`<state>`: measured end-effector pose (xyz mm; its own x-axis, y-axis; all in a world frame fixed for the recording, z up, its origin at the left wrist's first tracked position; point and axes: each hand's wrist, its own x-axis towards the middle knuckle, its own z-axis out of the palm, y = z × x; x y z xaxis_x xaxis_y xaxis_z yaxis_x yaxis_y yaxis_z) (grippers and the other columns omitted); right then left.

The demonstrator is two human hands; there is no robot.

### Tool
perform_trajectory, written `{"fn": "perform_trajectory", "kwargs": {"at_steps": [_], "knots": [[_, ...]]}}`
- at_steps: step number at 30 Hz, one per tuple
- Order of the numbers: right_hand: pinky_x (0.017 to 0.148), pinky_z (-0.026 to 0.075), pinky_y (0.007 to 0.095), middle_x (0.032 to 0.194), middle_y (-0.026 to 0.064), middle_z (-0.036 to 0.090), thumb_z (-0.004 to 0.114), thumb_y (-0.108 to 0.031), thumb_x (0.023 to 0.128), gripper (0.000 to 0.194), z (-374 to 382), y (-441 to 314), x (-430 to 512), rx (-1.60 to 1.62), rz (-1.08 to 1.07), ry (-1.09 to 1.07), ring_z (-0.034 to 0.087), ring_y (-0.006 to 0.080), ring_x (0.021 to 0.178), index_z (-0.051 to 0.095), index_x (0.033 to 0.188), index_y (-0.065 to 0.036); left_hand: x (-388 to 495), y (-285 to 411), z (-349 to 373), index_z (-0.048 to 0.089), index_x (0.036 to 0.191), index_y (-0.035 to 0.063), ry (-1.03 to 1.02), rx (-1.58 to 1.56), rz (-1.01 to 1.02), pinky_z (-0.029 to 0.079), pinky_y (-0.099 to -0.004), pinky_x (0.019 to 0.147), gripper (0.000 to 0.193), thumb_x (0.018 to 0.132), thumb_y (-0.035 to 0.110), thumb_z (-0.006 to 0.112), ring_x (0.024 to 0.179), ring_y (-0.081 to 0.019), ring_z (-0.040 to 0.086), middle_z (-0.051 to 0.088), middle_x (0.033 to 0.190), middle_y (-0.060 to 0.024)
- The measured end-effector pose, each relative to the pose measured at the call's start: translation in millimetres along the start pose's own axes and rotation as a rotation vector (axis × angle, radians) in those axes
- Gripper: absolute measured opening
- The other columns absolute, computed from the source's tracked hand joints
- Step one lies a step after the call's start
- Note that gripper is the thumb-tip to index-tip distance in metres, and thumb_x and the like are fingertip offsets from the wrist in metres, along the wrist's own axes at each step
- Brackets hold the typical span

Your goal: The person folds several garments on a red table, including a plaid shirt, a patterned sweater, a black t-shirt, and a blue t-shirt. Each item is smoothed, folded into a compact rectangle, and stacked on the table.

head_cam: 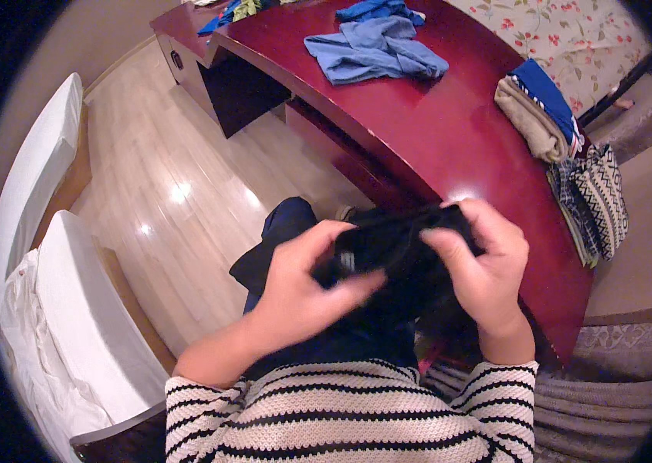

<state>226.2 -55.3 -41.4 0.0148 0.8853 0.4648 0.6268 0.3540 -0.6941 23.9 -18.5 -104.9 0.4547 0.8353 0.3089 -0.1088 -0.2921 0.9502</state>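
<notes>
A black cloth garment [401,260] with a small pale tag hangs between my two hands, in front of my body. My left hand [308,278] has hold of its left part near the tag, the thumb blurred. On the other side my right hand [482,254] pinches its upper edge between thumb and fingers. Beyond, a crumpled light blue garment [375,52] lies on the dark red desk [459,133], against a darker blue cloth [381,10]. The garment's lower part merges with my dark trousers, so its kind cannot be told.
Folded clothes, a beige one [528,121], a blue one [551,98] and a black-and-white patterned one [601,202], line the desk's right edge. More cloths [233,14] lie at its far left end. White-covered cushions [89,312] stand on the left, beyond the wooden floor [152,162].
</notes>
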Motion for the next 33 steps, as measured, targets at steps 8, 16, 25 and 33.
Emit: {"fn": "perform_trajectory", "kwargs": {"at_steps": [8,16,25,33], "knots": [[0.076,0.048,0.0231,0.091,0.0029,0.066,0.065,0.002,0.089,0.014,-22,-8,37,0.184,-0.106,0.259,0.060,0.0094,0.083,0.063,0.103,0.004,102,40,-22,0.062,0.104,-0.0025,0.084,0.067,0.540,0.050,-0.0285,0.076,0.021,0.083,-0.003,0.064,0.084,-0.0171,0.063,0.065,0.093,-0.0083],[0.083,0.047,0.0226,0.101,0.0035,0.066,0.062,-0.002,0.094,0.019,-60,-14,50,0.087,-0.140,0.450,0.059,0.0094,0.091,0.063,0.111,0.007,142,93,-21,0.067,0.097,-0.0027,-0.168,0.155,0.597,0.050,-0.0297,0.071,0.031,0.076,0.018,0.078,0.075,-0.0179,0.064,0.068,0.081,-0.0116],[0.079,0.045,0.0211,0.102,0.0025,0.065,0.061,-0.006,0.095,0.018,-49,-12,57,0.287,-0.117,0.236,0.057,0.0074,0.090,0.061,0.110,0.004,141,68,-37,0.069,0.100,-0.0002,-0.311,0.175,0.299,0.049,-0.0254,0.081,0.022,0.080,0.006,0.075,0.086,-0.0059,0.060,0.070,0.092,0.0013],[0.090,0.048,0.0258,0.127,0.0116,0.057,0.059,0.001,0.092,0.057,-39,-22,74,0.533,-0.064,0.014,0.060,0.0149,0.105,0.038,0.144,0.004,151,43,-27,0.067,0.110,0.0029,-0.280,-0.220,0.195,0.049,-0.0261,0.082,0.029,0.082,0.009,0.072,0.087,-0.0084,0.061,0.069,0.097,0.0004]]}}
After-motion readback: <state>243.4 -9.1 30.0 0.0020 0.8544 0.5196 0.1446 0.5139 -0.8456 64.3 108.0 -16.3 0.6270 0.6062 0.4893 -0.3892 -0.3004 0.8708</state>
